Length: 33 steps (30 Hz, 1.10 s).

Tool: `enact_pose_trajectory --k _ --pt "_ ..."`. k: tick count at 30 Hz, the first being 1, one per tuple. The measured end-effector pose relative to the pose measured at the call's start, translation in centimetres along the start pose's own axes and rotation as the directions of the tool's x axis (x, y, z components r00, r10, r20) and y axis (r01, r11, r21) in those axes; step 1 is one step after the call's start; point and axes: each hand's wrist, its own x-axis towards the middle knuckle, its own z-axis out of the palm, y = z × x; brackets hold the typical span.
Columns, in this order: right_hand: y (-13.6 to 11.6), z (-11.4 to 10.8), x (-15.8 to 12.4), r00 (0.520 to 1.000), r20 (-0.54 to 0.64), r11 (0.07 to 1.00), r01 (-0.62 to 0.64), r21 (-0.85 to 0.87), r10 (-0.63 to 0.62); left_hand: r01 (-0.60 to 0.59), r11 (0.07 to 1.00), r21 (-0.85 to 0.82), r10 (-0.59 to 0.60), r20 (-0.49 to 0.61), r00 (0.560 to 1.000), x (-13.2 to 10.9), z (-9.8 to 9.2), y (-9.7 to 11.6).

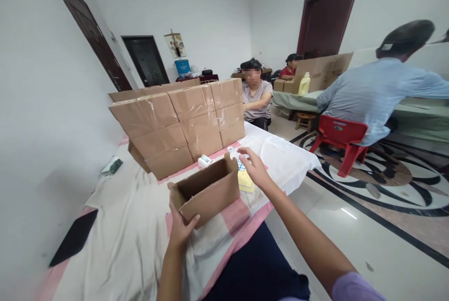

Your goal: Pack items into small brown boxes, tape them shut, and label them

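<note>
A small open-topped cardboard box (212, 200) stands in front of me on the cloth-covered table. My left hand (182, 226) grips its near left corner, the thumb on the front wall and the other fingers round the left end. Just past the right end is my right hand (253, 166), fingers apart and slightly curled, with nothing visible in it. Beneath that hand lies a yellow sheet (246, 183) with a blue grid pattern, partly covered. Behind the box sits a white tape dispenser (205, 161). A small roll of clear tape (230, 149) appears beside it.
A wall of taped cardboard boxes (182, 125) crosses the table's far side. A dark flat panel (74, 238) and a small green-and-white packet (112, 166) lie left. One person (257, 92) sits beyond the boxes; another (372, 90) sits right on a red chair (342, 130).
</note>
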Motion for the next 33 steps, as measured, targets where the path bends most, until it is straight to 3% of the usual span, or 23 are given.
enact_pose_trajectory --k 2,4,7,10,13,17,20,24,28,31,33 --pt "2.3 0.1 -1.1 0.981 0.19 0.987 -0.065 0.148 0.036 -0.062 0.998 -0.014 0.061 -0.062 0.996 -0.3 0.3 0.5" --pt "4.0 0.9 -1.9 0.95 0.311 0.965 -0.06 0.255 -0.023 -0.132 0.991 -0.001 0.131 -0.125 0.984 -0.5 0.6 1.3" --pt "4.8 1.9 -2.3 0.948 0.293 0.945 0.026 0.325 -0.126 -0.225 0.974 0.036 0.228 -0.167 0.959 -0.5 0.4 2.7" --pt "4.5 1.8 -2.2 0.951 0.267 0.947 0.065 0.315 -0.154 -0.292 0.951 0.106 0.306 -0.164 0.938 0.1 -1.2 4.4" --pt "4.0 1.4 -2.1 0.938 0.304 0.949 0.07 0.306 -0.167 -0.31 0.915 0.258 0.347 -0.11 0.931 1.6 -4.1 6.2" --pt "3.7 1.6 -2.4 0.926 0.317 0.95 0.111 0.291 -0.205 -0.395 0.831 0.393 0.377 0.124 0.918 4.9 -6.7 7.8" --pt "3.6 2.1 -2.7 0.946 0.27 0.959 0.108 0.261 -0.179 -0.351 0.874 0.334 0.292 0.217 0.932 6.8 -6.7 8.1" --pt "4.0 2.4 -2.9 0.954 0.25 0.969 0.11 0.221 -0.165 -0.214 0.932 0.293 0.18 0.14 0.974 7.8 -5.8 7.5" --pt "4.4 3.0 -3.1 0.945 0.247 0.97 0.177 0.168 -0.215 -0.142 0.934 0.329 0.108 0.119 0.987 7.9 -5.5 7.7" --pt "4.8 3.8 -3.3 0.946 0.22 0.965 0.202 0.166 -0.236 -0.153 0.919 0.364 0.122 0.106 0.987 7.5 -4.9 8.6" --pt "4.9 4.3 -3.3 0.964 0.175 0.967 0.166 0.193 -0.2 -0.178 0.903 0.391 0.183 0.026 0.983 7.0 -4.3 9.0"
